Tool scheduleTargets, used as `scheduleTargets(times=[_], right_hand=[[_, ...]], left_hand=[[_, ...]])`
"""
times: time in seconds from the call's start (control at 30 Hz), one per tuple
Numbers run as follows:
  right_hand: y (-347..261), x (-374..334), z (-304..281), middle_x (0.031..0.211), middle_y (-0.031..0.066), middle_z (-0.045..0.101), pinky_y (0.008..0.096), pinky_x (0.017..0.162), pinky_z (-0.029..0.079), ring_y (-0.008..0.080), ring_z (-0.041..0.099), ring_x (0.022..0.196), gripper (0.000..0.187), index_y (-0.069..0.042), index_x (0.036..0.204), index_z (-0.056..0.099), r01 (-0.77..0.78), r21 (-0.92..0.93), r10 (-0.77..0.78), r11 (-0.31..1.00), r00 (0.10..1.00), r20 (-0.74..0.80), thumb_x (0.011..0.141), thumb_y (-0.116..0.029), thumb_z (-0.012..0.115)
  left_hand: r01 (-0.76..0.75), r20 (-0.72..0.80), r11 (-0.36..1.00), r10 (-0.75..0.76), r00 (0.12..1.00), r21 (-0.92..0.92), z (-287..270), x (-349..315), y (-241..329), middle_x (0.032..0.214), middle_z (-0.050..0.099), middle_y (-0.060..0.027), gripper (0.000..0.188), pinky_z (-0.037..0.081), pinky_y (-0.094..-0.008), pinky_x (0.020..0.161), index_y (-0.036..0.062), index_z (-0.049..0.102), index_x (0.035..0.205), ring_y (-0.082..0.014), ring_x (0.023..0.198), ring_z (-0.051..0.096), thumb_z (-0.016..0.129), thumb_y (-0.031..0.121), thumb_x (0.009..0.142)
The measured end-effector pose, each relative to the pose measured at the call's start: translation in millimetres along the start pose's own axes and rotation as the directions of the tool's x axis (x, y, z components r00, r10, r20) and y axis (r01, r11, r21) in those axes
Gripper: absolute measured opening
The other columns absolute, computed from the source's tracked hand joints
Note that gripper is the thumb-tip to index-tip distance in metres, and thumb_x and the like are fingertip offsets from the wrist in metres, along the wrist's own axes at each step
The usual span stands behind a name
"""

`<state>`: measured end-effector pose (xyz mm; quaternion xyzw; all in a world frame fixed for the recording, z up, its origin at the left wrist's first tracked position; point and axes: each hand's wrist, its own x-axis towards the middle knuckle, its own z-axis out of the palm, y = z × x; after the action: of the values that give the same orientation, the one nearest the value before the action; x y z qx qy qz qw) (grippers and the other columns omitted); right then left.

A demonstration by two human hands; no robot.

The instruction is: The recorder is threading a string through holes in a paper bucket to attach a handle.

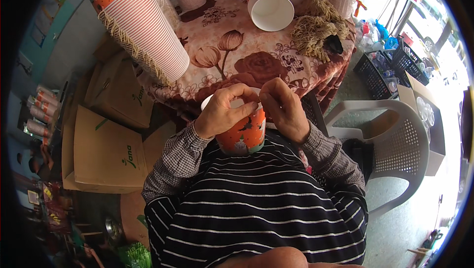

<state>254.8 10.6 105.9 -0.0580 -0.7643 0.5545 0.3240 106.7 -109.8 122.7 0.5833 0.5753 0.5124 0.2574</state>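
Note:
An orange paper bucket (242,137) with a printed pattern and a white inside rests upright against my lap. My left hand (222,111) is over its rim, with thumb and fingertips bent together in a pinch. Close beside it, my right hand (286,111) also has its fingers pinched at the rim. Whatever lies between the fingertips of either hand is too small or hidden to make out. The two sets of fingertips nearly meet over the right part of the rim.
On the flowered tablecloth (212,78) are a tall stack of paper buckets (148,36) hung with tan cords, a white-lined bucket (271,11) on its side, and a cord bundle (318,31). Cardboard boxes (106,152) stand left; a plastic chair (400,144) and black crates (377,75) right.

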Motion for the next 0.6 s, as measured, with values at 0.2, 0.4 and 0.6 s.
scheduleTargets(times=[0.2,0.4,0.6], right_hand=[[-12,-3,-3,0.082,0.0003,0.057,0.0195,0.06,0.042,0.0036,0.051,0.07,0.017,-0.003,0.109,0.045,-0.096,0.15,0.083,0.984,0.992,0.094,0.094,-0.003,0.053],[-11,-10,3,0.072,0.0002,0.052,0.0225,0.056,0.04,0.0056,0.047,0.062,0.022,-0.004,0.107,0.044,-0.063,0.259,0.037,0.964,0.994,0.104,0.087,0.003,0.052],[-38,-19,-13,0.075,-0.0015,0.051,0.0201,0.056,0.036,0.0026,0.043,0.064,0.023,-0.004,0.104,0.045,-0.064,0.331,0.007,0.941,0.985,0.172,0.083,0.006,0.046]], left_hand=[[-0.259,-0.061,0.682,0.408,0.911,0.684,6,-4,14,0.084,0.062,-0.008,0.014,0.043,-0.0432,0.093,0.0053,0.061,0.089,-0.0284,0.081,0.062,0.069,0.006,0.078],[-0.223,-0.118,0.615,0.463,0.879,0.756,22,-24,21,0.087,0.06,-0.0059,0.018,0.047,-0.0427,0.087,0.0063,0.061,0.09,-0.0279,0.084,0.061,0.07,0.004,0.074],[-0.155,-0.204,0.634,0.456,0.866,0.757,17,-33,-3,0.09,0.059,-0.0064,0.018,0.05,-0.0378,0.078,0.007,0.061,0.09,-0.027,0.083,0.061,0.069,0.002,0.075]])
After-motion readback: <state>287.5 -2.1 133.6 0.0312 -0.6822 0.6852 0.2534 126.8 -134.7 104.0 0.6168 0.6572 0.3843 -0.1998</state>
